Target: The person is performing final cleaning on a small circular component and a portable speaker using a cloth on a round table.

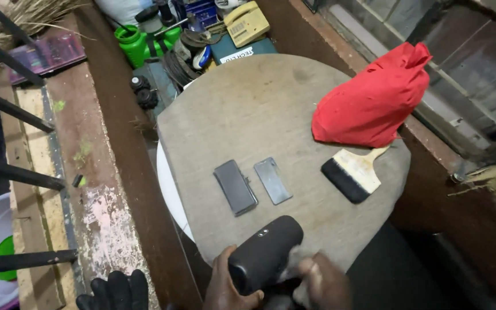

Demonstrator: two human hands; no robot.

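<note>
2 bare hands work at the 6 o'clock edge of a round cloth-covered table (pixel 248 109), both partly cut off by the frame's bottom. The left hand (pixel 225 287) clasps the near end of 1 black cylindrical speaker (pixel 265 252), which lies tilted over the table's edge. The right hand (pixel 325 281) is blurred and presses a pale cloth (pixel 297 261) against the speaker; whether its fingers clench cannot be told. At the table's centre lie 2 flat dark slabs side by side: 1 phone (pixel 235 187) and 1 thin panel (pixel 272 181). At 3 o'clock rests 1 wide brush (pixel 354 172), touching 1 red cloth bag (pixel 374 100). 1 black glove (pixel 116 290) shows at 7 o'clock, cropped.
</note>
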